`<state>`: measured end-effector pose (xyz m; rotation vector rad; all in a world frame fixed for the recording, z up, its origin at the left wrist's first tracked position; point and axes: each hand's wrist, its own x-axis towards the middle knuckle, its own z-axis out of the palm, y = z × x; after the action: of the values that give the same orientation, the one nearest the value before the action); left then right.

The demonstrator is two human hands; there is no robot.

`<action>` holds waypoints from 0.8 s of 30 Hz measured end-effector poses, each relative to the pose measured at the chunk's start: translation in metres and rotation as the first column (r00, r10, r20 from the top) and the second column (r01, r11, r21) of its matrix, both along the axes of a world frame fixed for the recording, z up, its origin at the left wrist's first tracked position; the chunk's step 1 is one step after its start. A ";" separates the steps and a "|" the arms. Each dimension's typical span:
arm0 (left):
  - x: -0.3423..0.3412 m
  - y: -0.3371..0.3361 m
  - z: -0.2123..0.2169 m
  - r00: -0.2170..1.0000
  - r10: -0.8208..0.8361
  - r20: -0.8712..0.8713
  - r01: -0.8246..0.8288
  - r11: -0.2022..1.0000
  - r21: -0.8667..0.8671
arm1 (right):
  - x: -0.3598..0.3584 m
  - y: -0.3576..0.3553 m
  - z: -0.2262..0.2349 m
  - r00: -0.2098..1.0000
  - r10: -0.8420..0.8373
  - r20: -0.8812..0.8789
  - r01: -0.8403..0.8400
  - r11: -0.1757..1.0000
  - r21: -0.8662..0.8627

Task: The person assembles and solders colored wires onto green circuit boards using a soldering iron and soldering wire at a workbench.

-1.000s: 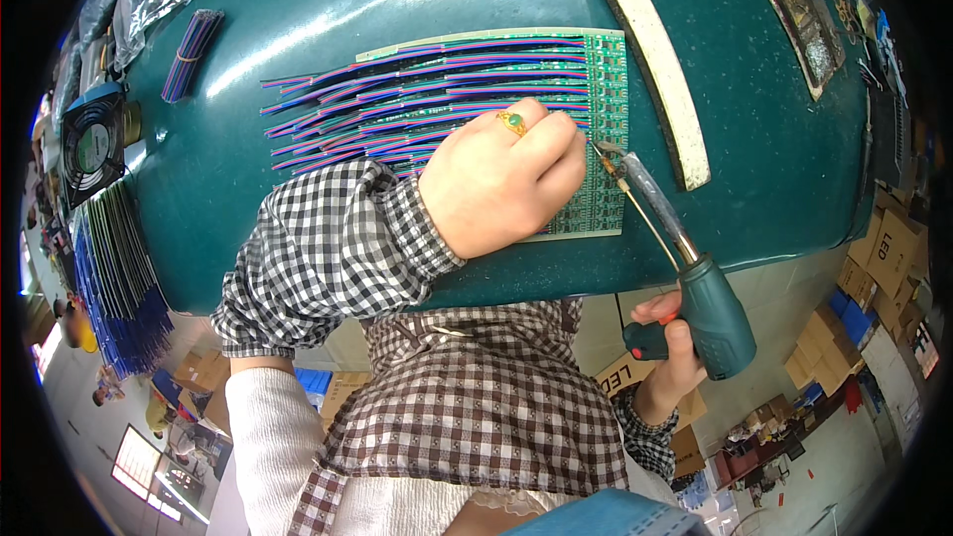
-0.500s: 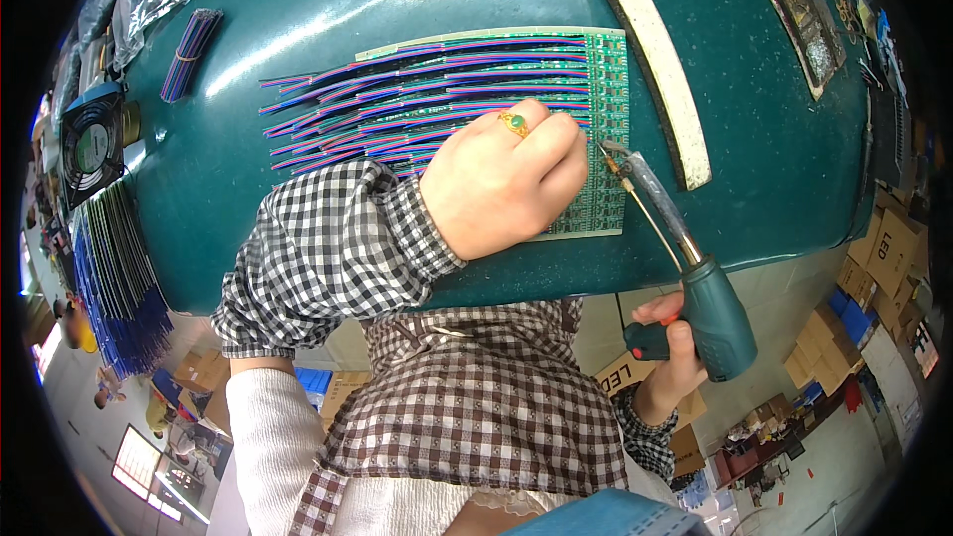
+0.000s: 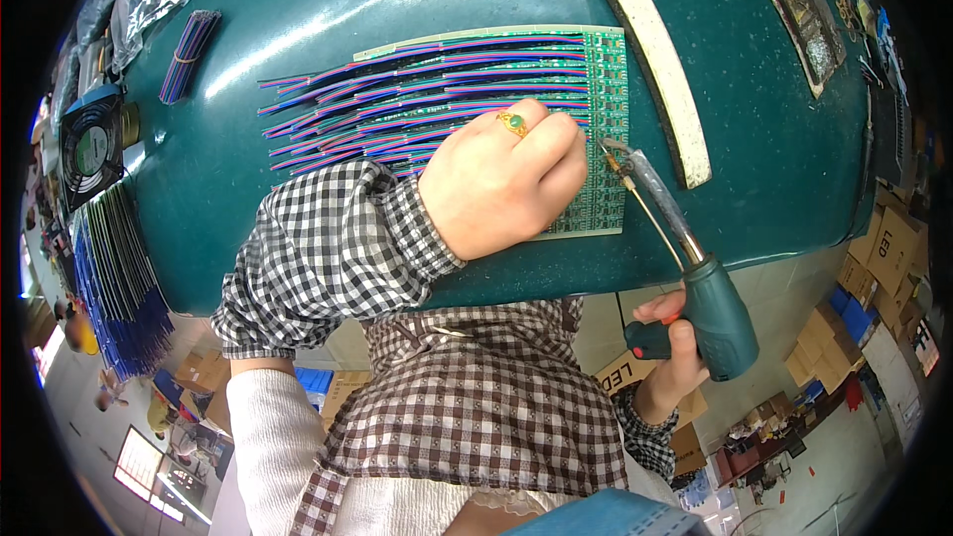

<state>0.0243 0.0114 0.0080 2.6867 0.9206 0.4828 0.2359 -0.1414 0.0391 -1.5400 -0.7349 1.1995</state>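
Resting on the green circuit board [image 3: 606, 89] at frame centre, the left hand [image 3: 501, 179] is curled into a loose fist with knuckles down on the board's lower part; whether it pinches a wire underneath, cannot tell. A gold ring with a green stone [image 3: 513, 122] sits on one finger. The right hand [image 3: 670, 352], lower right of frame and off the worktop edge, is closed around the dark green grip of a soldering iron [image 3: 685, 258], thumb on its red button; the iron angles up-left and its tip meets the board just beside the left hand's fingers. Rows of red, blue and purple wires [image 3: 397, 104] run left from the board across the teal worktop [image 3: 774, 169]. A long white strip [image 3: 650, 60] lies tilted right of the board. A bundle of dark wires [image 3: 187, 55] is at upper left, a small fan [image 3: 91, 147] at the left edge.
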 end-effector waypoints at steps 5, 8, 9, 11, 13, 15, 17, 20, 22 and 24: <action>0.001 0.002 0.000 1.000 -0.011 0.009 0.011 1.000 0.017 | 0.001 0.001 -0.001 0.998 -0.028 0.053 0.027 1.000 0.011; 0.001 0.002 0.003 1.000 -0.028 -0.010 0.028 0.999 0.024 | 0.003 0.006 -0.003 0.979 -0.195 -0.062 0.195 0.981 0.004; 0.002 0.002 0.005 0.999 -0.023 -0.023 0.024 0.999 0.030 | 0.011 0.007 -0.006 0.959 -0.240 -0.149 0.242 0.970 -0.002; 0.001 -0.001 0.012 0.995 -0.026 -0.100 0.023 0.999 -0.038 | 0.018 0.015 -0.009 0.906 -0.329 -0.268 0.335 0.942 -0.025; 0.001 -0.006 0.022 0.994 0.030 -0.108 -0.037 0.997 -0.062 | 0.034 0.023 -0.015 0.878 -0.309 -0.367 0.338 0.941 0.015; -0.003 -0.016 0.040 0.977 0.132 -0.165 -0.151 0.982 -0.110 | 0.056 0.028 -0.020 0.790 -0.297 -0.536 0.373 0.927 0.037; -0.016 -0.021 0.070 0.975 0.104 -0.195 -0.148 0.963 -0.226 | 0.085 0.033 -0.025 0.741 -0.284 -0.609 0.385 0.922 0.038; -0.046 -0.026 0.104 0.980 0.149 -0.133 -0.193 0.883 -0.427 | 0.118 0.052 -0.045 0.604 -0.318 -0.731 0.413 0.909 -0.053; -0.065 -0.029 0.109 0.937 0.320 -0.139 -0.349 0.861 -0.370 | 0.143 0.072 -0.065 0.558 -0.225 -0.799 0.352 0.936 -0.018; -0.077 -0.031 0.099 0.907 0.410 -0.097 -0.422 0.876 -0.234 | 0.160 0.088 -0.072 0.521 -0.192 -0.831 0.329 0.944 -0.011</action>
<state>-0.0532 -0.0193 0.1068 2.2777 1.4797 0.3591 0.3958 -0.0536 -0.0330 -0.7378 0.0643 1.4045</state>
